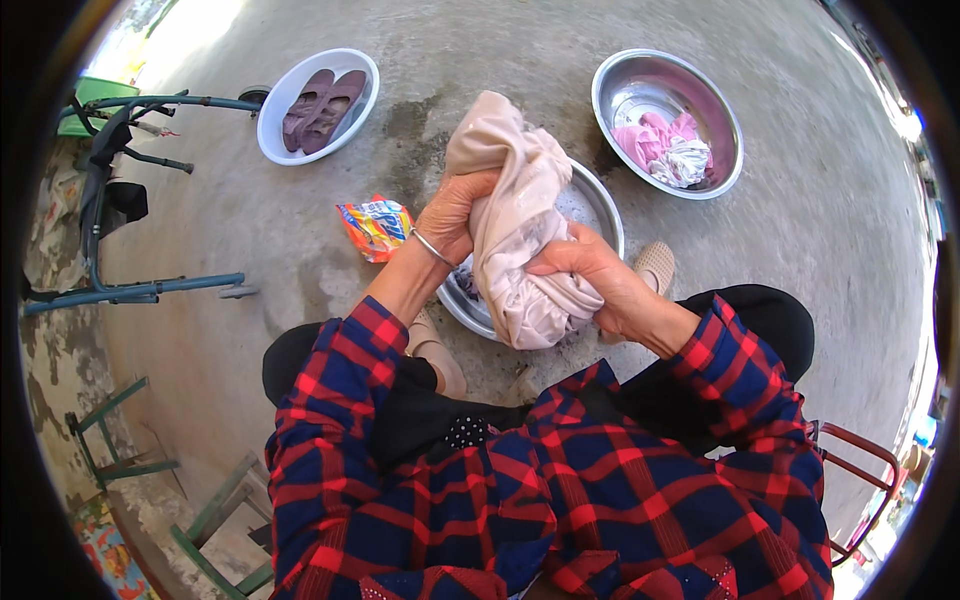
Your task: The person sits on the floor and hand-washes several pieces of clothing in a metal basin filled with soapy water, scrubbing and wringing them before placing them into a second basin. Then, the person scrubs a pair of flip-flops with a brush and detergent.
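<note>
A bunched, wet-looking pale pink cloth (515, 215) is held up between my two hands. My left hand (450, 215) is closed round its left side, a silver bangle at the wrist. Lower on the right, my right hand (605, 280) grips the folds with the thumb pressed on top. Below the cloth, on the floor between my feet, stands a metal basin (603, 207). The cloth and hands cover most of it; some dark stuff shows inside its left part, too hidden to name.
A white basin (362, 122) with purple shoes (330, 108) stands far left. Another metal basin (728, 150) at far right holds pink and white cloth (665, 145). An orange packet (377, 228) lies by my left wrist. A blue metal frame (150, 290) stands at the left.
</note>
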Demonstrator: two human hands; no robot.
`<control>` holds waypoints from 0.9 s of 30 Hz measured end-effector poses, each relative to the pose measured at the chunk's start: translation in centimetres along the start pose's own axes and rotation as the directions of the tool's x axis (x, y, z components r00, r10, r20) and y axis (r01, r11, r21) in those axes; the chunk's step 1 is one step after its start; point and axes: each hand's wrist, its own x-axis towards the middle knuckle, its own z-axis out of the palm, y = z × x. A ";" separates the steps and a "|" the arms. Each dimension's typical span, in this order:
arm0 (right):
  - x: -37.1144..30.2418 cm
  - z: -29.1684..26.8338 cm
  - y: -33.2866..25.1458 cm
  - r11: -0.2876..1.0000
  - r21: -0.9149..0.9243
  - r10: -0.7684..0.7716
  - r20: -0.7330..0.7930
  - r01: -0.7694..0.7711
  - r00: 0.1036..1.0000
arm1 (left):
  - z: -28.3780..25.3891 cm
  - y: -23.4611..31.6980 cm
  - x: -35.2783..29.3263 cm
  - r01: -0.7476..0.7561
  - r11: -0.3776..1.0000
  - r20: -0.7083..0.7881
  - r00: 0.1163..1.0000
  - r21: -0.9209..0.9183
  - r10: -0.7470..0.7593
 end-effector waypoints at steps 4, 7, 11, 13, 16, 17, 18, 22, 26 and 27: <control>0.9 -0.8 0.7 0.891 -0.432 -0.191 -0.087 0.136 0.978 | 1.9 -1.1 0.6 -0.118 0.916 -0.175 0.965 0.383 0.198; 1.2 -1.0 0.6 0.681 -0.729 -0.274 -0.166 0.069 0.947 | 1.4 -2.1 1.2 -0.274 0.804 -0.154 0.900 0.527 0.407; 1.3 -0.4 0.5 0.663 -0.743 -0.325 -0.178 0.090 0.929 | 0.5 -2.2 1.7 -0.328 0.449 -0.034 0.775 0.831 0.631; 1.5 -1.5 1.0 0.723 -0.672 -0.348 -0.154 0.160 0.925 | 1.6 -2.0 1.6 -0.296 0.348 -0.010 0.750 0.890 0.661; 1.2 -1.8 -0.9 0.983 -0.168 -0.077 -0.057 0.067 0.995 | 1.2 -1.7 1.8 -0.208 0.270 -0.023 0.751 0.940 0.659; 0.7 -1.1 -1.9 0.994 -0.089 0.057 -0.103 -0.067 0.993 | 0.9 -1.3 1.5 -0.172 0.178 0.015 0.757 0.969 0.653; 0.5 -0.7 -2.2 0.993 -0.102 0.055 -0.092 -0.064 0.994 | 0.5 -1.6 1.7 -0.200 0.088 0.089 0.732 0.976 0.675; 0.6 -0.2 -1.5 0.973 -0.227 0.029 -0.054 -0.041 0.998 | 0.6 -2.1 1.8 -0.201 -0.041 0.188 0.800 0.979 0.569; 0.9 -2.5 -0.7 0.991 -0.108 0.079 0.038 -0.074 0.996 | 0.7 -2.0 2.0 -0.225 -0.167 0.280 0.815 0.960 0.507; 0.7 -2.5 -0.7 0.995 -0.042 0.087 0.033 -0.086 0.996 | 1.0 -1.2 1.5 -0.187 -0.194 0.254 0.866 0.963 0.430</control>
